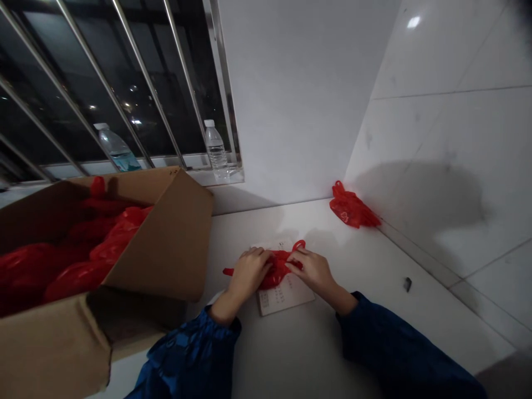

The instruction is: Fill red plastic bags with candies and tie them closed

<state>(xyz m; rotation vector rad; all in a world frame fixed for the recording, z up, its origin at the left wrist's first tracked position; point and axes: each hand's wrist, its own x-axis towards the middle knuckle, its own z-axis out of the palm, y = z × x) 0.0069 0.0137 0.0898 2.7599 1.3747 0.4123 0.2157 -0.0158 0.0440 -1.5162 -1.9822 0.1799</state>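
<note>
A red plastic bag point(273, 278) is between my two hands, above a white printed box or booklet point(286, 299) on the white tabletop point(291, 354). My left hand point(250, 272) pinches the bag's left side, and one bag end sticks out past it. On the other side, my right hand point(312, 269) is closed on the bag near its right edge, with a looped handle rising above the fingers. Whether anything is inside the bag cannot be made out.
At the left stands an open cardboard box point(178, 244) with several red bags point(108, 249) inside. Another red bag bundle point(351, 208) lies against the tiled wall. A small dark object point(407, 284) is at right. Two plastic bottles, one clear point(216, 149), one labelled point(118, 148), stand by the barred window.
</note>
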